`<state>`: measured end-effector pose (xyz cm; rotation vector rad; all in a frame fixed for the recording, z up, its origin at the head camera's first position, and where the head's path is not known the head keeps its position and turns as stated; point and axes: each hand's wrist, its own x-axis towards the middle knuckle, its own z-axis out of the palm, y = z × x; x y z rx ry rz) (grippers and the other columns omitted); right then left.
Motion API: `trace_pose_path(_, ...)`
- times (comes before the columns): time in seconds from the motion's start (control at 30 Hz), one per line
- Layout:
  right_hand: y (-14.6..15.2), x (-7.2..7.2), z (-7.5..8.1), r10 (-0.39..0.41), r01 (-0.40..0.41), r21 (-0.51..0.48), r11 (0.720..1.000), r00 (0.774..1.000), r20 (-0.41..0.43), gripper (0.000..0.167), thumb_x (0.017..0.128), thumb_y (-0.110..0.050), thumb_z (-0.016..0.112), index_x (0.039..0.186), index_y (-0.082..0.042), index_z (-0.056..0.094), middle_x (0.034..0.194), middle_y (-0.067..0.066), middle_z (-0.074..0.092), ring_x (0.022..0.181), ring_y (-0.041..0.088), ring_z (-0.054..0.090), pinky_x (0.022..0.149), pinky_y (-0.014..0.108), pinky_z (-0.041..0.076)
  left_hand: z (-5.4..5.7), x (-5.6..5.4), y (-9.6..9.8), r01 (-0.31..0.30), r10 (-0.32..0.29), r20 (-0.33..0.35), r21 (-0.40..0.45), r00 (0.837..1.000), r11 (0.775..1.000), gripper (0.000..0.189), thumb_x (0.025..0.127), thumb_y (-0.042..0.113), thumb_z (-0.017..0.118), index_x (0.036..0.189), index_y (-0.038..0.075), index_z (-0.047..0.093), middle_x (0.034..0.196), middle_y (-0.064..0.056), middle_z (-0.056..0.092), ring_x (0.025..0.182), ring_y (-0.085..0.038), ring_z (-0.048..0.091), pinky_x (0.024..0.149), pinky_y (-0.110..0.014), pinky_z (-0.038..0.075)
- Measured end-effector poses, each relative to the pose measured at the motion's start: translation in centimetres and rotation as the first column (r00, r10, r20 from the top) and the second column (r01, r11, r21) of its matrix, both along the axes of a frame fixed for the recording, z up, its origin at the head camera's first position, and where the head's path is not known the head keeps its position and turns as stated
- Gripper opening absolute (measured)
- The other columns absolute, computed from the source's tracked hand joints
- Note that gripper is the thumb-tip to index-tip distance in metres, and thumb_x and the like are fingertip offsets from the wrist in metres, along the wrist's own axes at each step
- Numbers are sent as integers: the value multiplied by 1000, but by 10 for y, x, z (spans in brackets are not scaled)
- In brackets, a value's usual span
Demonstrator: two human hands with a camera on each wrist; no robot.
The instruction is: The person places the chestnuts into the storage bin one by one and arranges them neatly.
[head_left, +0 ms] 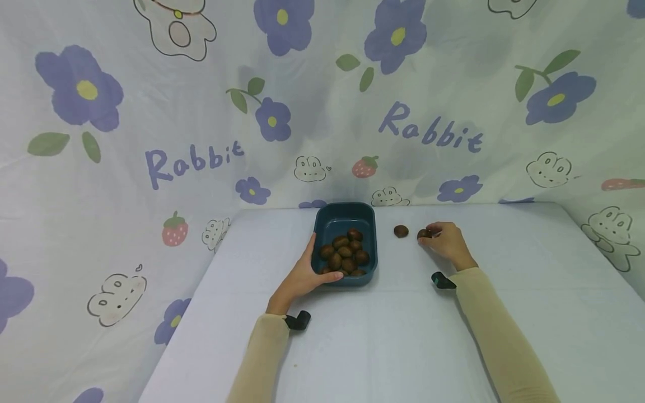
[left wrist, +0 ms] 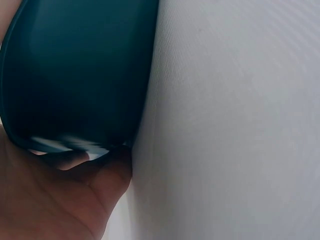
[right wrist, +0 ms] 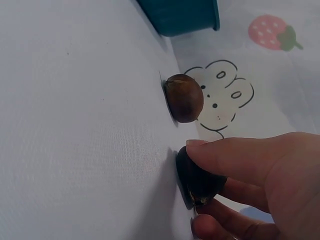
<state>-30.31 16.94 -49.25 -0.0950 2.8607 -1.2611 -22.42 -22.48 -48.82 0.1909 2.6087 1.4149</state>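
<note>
A teal plastic container (head_left: 345,212) holds several brown chestnuts (head_left: 345,252) heaped towards its near end. My left hand (head_left: 304,274) grips its near left corner, thumb along the front and fingers along the left side. Seen from the left wrist, the palm lies close against the container wall (left wrist: 80,65). To the right, my right hand (head_left: 450,244) pinches a dark chestnut (right wrist: 197,175) between thumb and fingers, at the level of the tabletop. Another chestnut (head_left: 401,231) lies on the cloth between that hand and the container.
A white cloth (head_left: 383,336) covers the table. Behind and at the sides hangs a curtain (head_left: 322,112) printed with flowers, rabbits and strawberries. Each wrist wears a small black camera, such as the right one (head_left: 443,281).
</note>
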Motion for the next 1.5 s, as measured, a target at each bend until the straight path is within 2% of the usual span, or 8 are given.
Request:
trace_pose_path(0.33, -2, 0, 3, -15, 16, -28, 999, 999, 29, 49, 93, -21, 73, 131, 9, 63, 130, 31, 67, 119, 44, 63, 100, 55, 53, 0, -2, -1, 11, -11, -6, 2, 1000, 1000, 136, 72, 65, 86, 166, 36, -6, 177, -1, 5, 163, -34, 14, 127, -65, 20)
trace_pose_path(0.6, 1, -1, 0, -9, 12, -62, 998, 999, 43, 51, 93, -25, 74, 131, 8, 63, 130, 29, 67, 118, 42, 65, 99, 52, 54, -1, -2, -1, 13, -13, -4, -3, 1000, 1000, 135, 72, 65, 86, 166, 37, -6, 176, 0, 5, 163, -34, 14, 127, -66, 20)
trace_pose_path(0.87, 0, -1, 4, 17, -1, -217, 976, 997, 72, 54, 92, -33, 78, 134, -1, 66, 132, 22, 69, 101, 25, 70, 78, 26, 58, -1, -2, -1, 13, -13, 0, -1, 1000, 1000, 135, 71, 66, 86, 166, 38, -6, 176, 0, 6, 163, -34, 14, 127, -66, 20)
trace_pose_path(1.07, -4, 1, 11, 20, -10, -233, 972, 999, 44, 55, 90, -40, 81, 132, -6, 68, 130, 18, 71, 98, 18, 65, 76, 24, 57, 0, -1, -1, 8, -8, 5, 1, 1000, 1000, 135, 71, 65, 87, 166, 39, -6, 176, 0, 7, 163, -34, 14, 127, -66, 20)
trace_pose_path(1.3, -14, 5, 17, 24, -23, -253, 967, 1000, 0, 50, 90, -35, 81, 129, -5, 70, 129, 19, 72, 91, 9, 65, 75, 23, 54, -1, 0, -1, -1, 1, 6, 2, 1000, 1000, 136, 70, 67, 87, 166, 37, -5, 176, -2, 7, 162, -35, 15, 126, -67, 22)
trace_pose_path(1.5, -24, 8, 23, 53, -54, -285, 957, 999, -9, 51, 89, -36, 83, 129, -6, 71, 129, 19, 72, 89, 7, 64, 75, 23, 53, -1, 0, -1, -2, 1, 13, 16, 1000, 1000, 136, 69, 67, 87, 165, 42, -5, 176, 1, 7, 163, -33, 15, 127, -66, 21)
